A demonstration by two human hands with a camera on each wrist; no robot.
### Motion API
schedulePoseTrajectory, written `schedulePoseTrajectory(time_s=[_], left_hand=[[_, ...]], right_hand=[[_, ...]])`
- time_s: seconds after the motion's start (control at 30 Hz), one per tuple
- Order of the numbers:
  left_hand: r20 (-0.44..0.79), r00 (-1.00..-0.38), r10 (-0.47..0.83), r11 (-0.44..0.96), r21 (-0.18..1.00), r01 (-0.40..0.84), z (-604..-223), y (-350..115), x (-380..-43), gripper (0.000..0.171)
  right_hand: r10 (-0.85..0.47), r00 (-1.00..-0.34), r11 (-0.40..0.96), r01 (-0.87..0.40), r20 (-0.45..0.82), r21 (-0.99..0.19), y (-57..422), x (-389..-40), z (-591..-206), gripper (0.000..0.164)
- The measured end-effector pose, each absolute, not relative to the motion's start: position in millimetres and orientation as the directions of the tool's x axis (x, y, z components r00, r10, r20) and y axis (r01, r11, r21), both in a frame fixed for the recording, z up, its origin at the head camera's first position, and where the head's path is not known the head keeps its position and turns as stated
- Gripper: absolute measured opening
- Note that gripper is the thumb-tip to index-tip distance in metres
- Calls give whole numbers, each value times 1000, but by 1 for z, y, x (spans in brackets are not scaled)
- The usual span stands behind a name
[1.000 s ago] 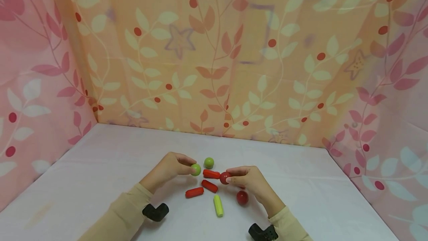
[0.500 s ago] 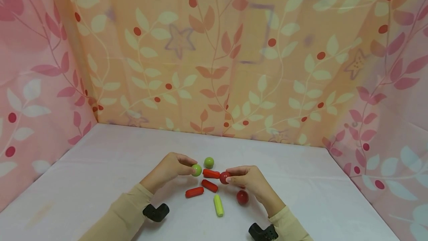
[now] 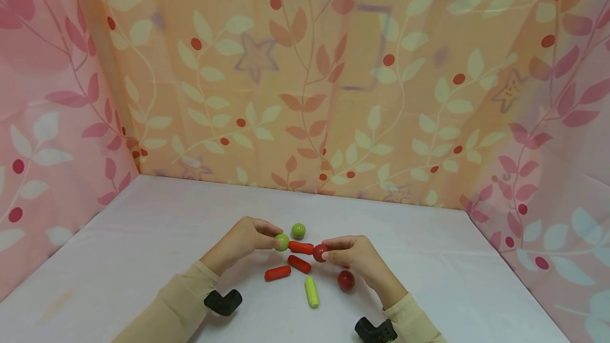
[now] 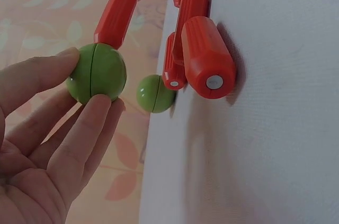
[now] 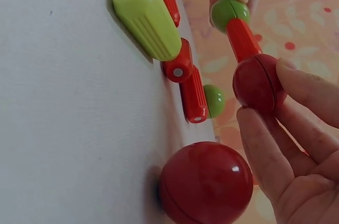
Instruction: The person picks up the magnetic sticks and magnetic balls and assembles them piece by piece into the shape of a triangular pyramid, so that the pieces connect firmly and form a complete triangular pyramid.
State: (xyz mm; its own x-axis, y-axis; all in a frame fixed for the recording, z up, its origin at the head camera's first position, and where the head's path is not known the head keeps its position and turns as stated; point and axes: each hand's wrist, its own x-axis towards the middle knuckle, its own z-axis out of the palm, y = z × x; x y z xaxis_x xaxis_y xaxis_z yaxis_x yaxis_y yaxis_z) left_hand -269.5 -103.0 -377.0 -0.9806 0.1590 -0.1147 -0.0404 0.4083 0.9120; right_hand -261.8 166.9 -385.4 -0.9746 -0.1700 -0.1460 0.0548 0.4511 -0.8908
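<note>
My left hand [image 3: 244, 241] pinches a green ball [image 4: 98, 73] between thumb and fingertips. In my right hand [image 3: 357, 259] a dark red ball [image 5: 259, 83] is pinched the same way. A ridged red rod [image 4: 116, 16] spans between the two balls, its ends against both, raised over the table. Below lie more red rods [image 3: 277, 273], with pale round discs in their ends, and one yellow-green rod [image 3: 312, 292]. A second green ball [image 3: 298, 231] rests behind the held row. Under my right hand sits another dark red ball [image 3: 346, 280].
A white cloth covers the table [image 3: 157, 221]. Patterned fabric walls [image 3: 305, 94] with leaves enclose it at the back and both sides. Black devices [image 3: 223, 303] are worn at both wrists.
My left hand has shifted slightly right with its green ball, closing the small gap to the red rod's left end. My right hand has stayed in place.
</note>
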Motion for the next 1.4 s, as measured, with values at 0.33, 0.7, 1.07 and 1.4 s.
schedulePoseTrajectory(time_s=[0.33, 0.7, 1.07, 1.4], left_hand=[[-107, -977, 183, 388, 921, -28, -377, -105, -271, 27], [-109, -975, 194, 386, 922, -26, -377, -104, -272, 27], [-110, -967, 229, 383, 924, -15, -377, -103, -271, 28], [-118, -969, 216, 376, 926, -29, -378, -102, -270, 27]], right_hand=[[-233, -960, 410, 49, -157, -911, 170, -262, -383, 35], [-326, -929, 342, 57, -176, -938, 175, -265, -381, 41], [-395, -898, 352, 44, -191, -935, 179, -265, -381, 43], [-442, -872, 299, 79, -212, -951, 183, -268, -382, 41]])
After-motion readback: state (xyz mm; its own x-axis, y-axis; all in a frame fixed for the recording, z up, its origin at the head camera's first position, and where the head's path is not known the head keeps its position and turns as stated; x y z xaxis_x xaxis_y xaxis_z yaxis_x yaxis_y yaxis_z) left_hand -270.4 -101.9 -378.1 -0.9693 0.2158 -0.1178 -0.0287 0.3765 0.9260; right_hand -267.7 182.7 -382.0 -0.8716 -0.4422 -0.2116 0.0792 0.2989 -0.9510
